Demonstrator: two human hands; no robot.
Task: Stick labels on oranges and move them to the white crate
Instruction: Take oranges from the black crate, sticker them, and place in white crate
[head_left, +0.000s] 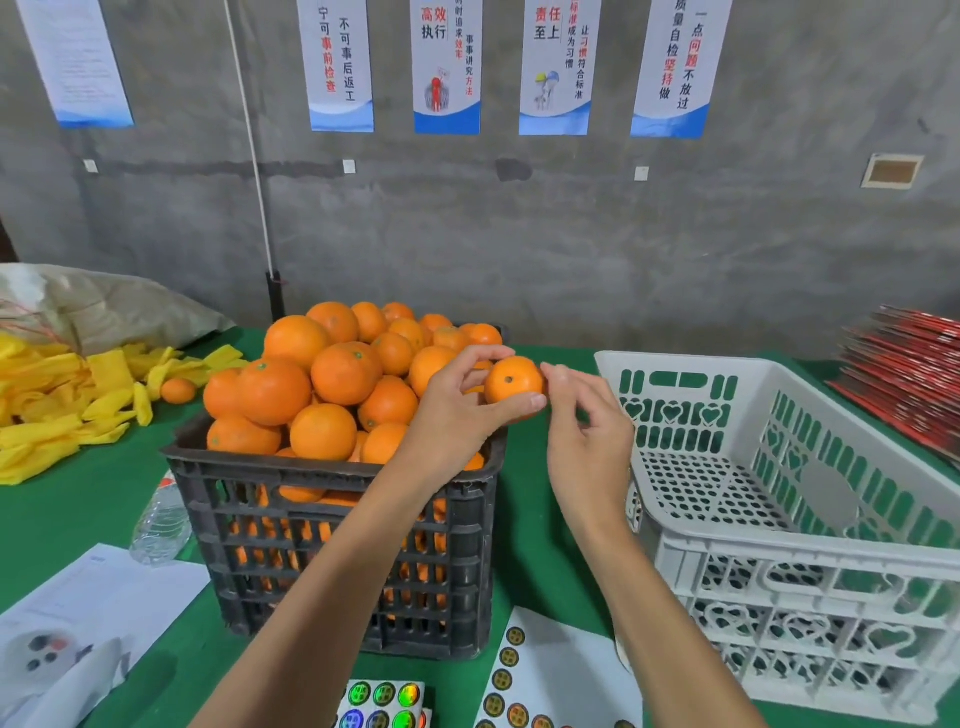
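My left hand (460, 402) grips one orange (511, 382) between thumb and fingers, above the right rim of the black crate (332, 525), which is heaped with oranges (332, 374). My right hand (587, 431) is just right of that orange, fingers curled, fingertips touching its right side; I cannot tell if a label is pinched there. The white crate (810, 551) stands to the right, with nothing inside. Label sheets (550, 670) with round stickers lie at the front, with a shiny sticker sheet (384, 701) beside them.
Yellow foam nets (67, 405) and a loose orange (177, 391) lie at the left on the green table (98, 499). A plastic bottle (161, 525) and papers (88, 613) are front left. Red flat cartons (904, 374) are stacked far right.
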